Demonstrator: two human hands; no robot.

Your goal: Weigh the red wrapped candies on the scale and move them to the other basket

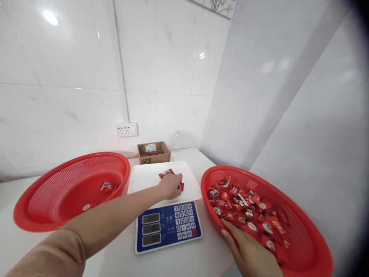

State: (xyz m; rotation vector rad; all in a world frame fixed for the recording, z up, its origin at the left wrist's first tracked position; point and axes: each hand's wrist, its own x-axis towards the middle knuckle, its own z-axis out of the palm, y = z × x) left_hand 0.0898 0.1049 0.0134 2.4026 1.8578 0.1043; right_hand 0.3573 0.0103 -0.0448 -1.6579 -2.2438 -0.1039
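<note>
"What is nearest the camera?"

"A right hand at the near rim of a red plastic basket holding a pile of red snack packets. Whether its grip is clamped on the rim, I cannot tell."

"And the left hand?"

"It reaches over the blue keypad of a digital scale, grip closed on a red snack packet above the white pan. The packet pokes out at the fingertips, on the hand's right side, its visible long axis running roughly near to far."

"Is another packet there?"

"A second wrapped packet lies on the pan just beyond the knuckles, long axis roughly left to right."

"What surrounds the scale?"

"A second red basket on the white desk, at left, with a few packets inside; farther back, an open cardboard box marked 'SF', a clear plastic bottle and a wall socket."
</note>
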